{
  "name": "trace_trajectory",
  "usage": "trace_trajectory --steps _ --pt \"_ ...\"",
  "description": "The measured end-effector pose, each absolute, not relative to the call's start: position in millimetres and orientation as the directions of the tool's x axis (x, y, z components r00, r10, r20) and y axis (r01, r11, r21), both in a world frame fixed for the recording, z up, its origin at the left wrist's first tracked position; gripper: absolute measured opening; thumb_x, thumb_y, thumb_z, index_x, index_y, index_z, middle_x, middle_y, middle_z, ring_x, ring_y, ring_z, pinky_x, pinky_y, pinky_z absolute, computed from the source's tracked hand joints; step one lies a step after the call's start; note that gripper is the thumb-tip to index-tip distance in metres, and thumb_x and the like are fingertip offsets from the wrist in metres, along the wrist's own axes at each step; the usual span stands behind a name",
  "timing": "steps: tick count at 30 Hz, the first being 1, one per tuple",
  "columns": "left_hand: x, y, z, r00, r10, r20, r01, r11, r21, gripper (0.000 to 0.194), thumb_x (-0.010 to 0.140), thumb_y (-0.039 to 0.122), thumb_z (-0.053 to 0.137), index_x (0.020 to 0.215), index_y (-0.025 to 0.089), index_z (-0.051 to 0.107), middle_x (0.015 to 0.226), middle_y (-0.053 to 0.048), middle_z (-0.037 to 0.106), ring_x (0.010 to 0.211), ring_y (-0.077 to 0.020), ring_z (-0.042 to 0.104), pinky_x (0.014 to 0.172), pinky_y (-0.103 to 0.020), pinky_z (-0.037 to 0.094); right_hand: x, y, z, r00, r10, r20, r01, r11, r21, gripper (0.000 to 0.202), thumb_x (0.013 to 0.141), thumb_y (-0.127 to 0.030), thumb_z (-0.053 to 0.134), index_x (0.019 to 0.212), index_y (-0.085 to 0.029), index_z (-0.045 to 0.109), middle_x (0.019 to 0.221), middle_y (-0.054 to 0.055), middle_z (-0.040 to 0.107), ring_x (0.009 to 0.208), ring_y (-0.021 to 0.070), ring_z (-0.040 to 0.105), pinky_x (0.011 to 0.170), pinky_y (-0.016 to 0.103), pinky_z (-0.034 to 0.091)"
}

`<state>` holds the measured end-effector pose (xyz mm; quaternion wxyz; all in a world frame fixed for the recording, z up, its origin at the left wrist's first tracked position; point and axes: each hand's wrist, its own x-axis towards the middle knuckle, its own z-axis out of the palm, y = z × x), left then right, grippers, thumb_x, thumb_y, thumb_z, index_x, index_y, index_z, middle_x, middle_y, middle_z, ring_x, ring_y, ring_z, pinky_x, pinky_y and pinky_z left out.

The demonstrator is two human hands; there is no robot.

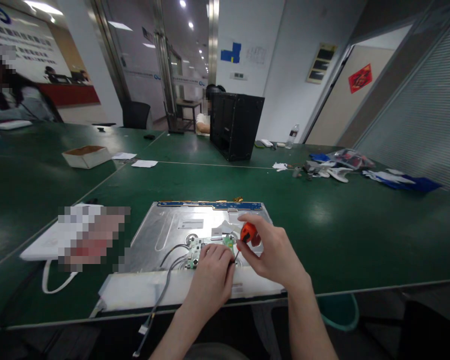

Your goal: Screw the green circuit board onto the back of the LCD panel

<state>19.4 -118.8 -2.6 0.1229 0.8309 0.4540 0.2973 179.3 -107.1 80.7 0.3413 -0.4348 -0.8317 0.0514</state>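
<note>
A flat metal-backed display panel lies at the table's front edge, with a green circuit board on its back. My right hand grips a screwdriver by its red-orange handle; the thin shaft slants down to the board's right side. My left hand rests over the board, fingers together and bent, with the thumb side by the screwdriver's tip. What those fingers pinch, if anything, is hidden. Grey and black cables run from the board's left over the table edge. A white ribbon cable lies above the board.
A white item with a strap lies left of the panel, partly pixelated. Farther back stand an open cardboard box, a black computer case and a bottle. Gloves and bags lie at right. Two people sit across the table.
</note>
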Motion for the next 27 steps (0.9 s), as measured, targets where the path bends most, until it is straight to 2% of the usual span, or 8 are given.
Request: trace_trajectory --steps 5,8,15,27 --pt "19.4 -119.3 -1.9 0.404 0.827 0.39 0.684 -0.557 0.472 0.011 0.082 0.011 0.048 0.086 0.019 0.054 0.091 -0.004 0.057 0.091 -0.0228 0.05 0.091 -0.042 0.034 180.3 -103.1 79.2 -0.396 0.726 0.562 0.694 0.638 -0.333 0.028 0.085 -0.026 0.058 0.11 -0.024 0.047 0.083 -0.001 0.061 0.063 0.0106 0.054 0.059 0.023 0.04" --pt "19.6 -119.5 -2.1 0.398 0.825 0.401 0.685 -0.558 0.468 0.01 0.082 0.011 0.048 0.085 0.019 0.054 0.091 -0.004 0.057 0.091 -0.0229 0.05 0.091 -0.042 0.034 180.2 -103.2 79.9 -0.393 0.732 0.557 0.694 0.633 -0.342 0.029 0.084 -0.029 0.059 0.109 -0.024 0.047 0.081 -0.002 0.06 0.063 0.011 0.054 0.058 0.023 0.04" --pt "19.7 -118.7 -1.7 0.408 0.816 0.409 0.681 -0.57 0.46 0.012 0.082 0.011 0.047 0.086 0.019 0.054 0.091 -0.005 0.057 0.091 -0.023 0.051 0.091 -0.042 0.035 179.6 -108.0 84.1 -0.403 0.752 0.522 0.642 0.638 -0.425 0.045 0.079 -0.015 0.054 0.122 -0.023 0.042 0.087 0.0 0.06 0.067 0.012 0.053 0.062 0.025 0.042" --pt "19.8 -118.9 -2.0 0.402 0.822 0.404 0.682 -0.563 0.467 0.01 0.081 0.01 0.049 0.084 0.019 0.053 0.091 -0.004 0.058 0.091 -0.0226 0.05 0.091 -0.042 0.035 180.9 -105.5 80.1 -0.391 0.744 0.542 0.667 0.635 -0.391 0.034 0.083 -0.018 0.055 0.115 -0.023 0.046 0.086 0.0 0.06 0.065 0.0112 0.053 0.06 0.024 0.042"
